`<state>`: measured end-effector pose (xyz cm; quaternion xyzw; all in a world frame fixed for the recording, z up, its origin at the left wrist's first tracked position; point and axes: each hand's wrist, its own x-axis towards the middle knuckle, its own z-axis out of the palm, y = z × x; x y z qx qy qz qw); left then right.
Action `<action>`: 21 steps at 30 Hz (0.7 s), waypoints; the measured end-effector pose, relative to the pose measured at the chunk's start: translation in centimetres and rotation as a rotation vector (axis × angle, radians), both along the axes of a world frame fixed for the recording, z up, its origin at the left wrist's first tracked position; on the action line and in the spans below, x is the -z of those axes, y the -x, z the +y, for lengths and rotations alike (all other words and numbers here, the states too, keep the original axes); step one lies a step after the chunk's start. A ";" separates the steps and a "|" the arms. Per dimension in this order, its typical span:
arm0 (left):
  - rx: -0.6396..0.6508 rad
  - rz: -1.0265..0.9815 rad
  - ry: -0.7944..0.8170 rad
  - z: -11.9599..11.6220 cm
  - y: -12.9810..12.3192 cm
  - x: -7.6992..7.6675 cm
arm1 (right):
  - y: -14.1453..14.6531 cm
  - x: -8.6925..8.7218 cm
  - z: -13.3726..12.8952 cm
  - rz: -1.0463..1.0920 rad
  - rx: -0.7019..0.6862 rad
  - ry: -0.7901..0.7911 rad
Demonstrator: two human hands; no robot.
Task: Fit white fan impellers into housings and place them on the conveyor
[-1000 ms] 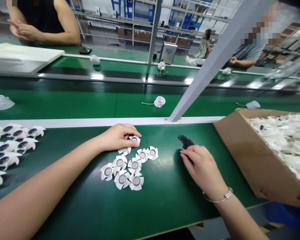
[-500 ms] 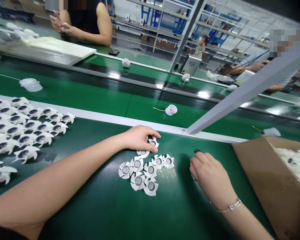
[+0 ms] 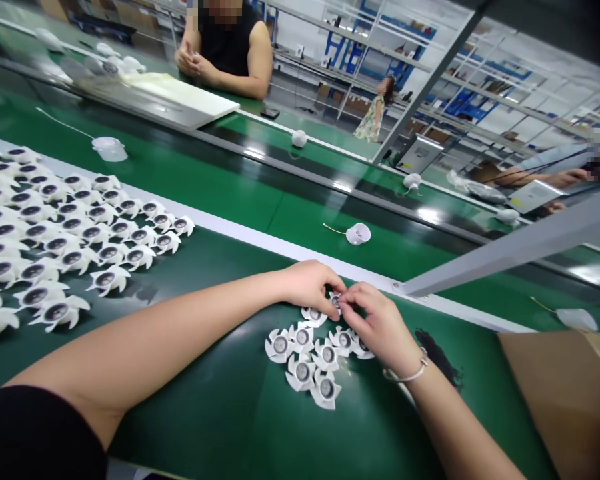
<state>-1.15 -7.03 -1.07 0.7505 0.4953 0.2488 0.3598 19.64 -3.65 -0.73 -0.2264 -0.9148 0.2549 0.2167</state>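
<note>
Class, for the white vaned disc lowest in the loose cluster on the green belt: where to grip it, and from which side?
Pinch the white vaned disc by its outermost vane, coming from the near side: it lies flat at the near edge of the cluster, that vane free, others only behind it.

- a co-worker (image 3: 231, 48) in a black sleeveless top, hands clasped, behind a white board (image 3: 180, 100)
- a phone (image 3: 269, 113) beside that board
- a white cup (image 3: 358, 234) with a wire on the green belt (image 3: 240, 193)
- dark granules (image 3: 436, 355) on the worktop (image 3: 220, 373)
- a cardboard box (image 3: 565, 400)
- a grey beam (image 3: 510, 257)
- blue-and-white shelving (image 3: 460, 87)
</note>
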 end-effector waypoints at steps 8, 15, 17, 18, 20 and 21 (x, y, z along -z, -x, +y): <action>-0.006 -0.032 0.028 0.2 0.1 0.1 | 0.2 0.0 0.1 -0.015 -0.001 -0.049; -0.016 0.006 0.019 0.1 0.0 -0.2 | 1.0 -0.4 1.0 -0.169 0.219 0.171; -0.014 0.015 0.018 0.1 0.0 -0.3 | 1.2 -1.0 2.1 -0.246 0.173 0.238; -0.018 0.022 0.020 0.1 0.1 -0.4 | 1.3 -1.5 2.9 -0.286 0.136 0.269; -0.028 0.027 0.038 0.1 0.1 -0.3 | 1.7 -2.7 4.9 -0.343 0.088 0.295; -0.030 0.019 0.053 0.1 0.2 -0.3 | 2.1 -3.2 6.1 -0.352 0.094 0.279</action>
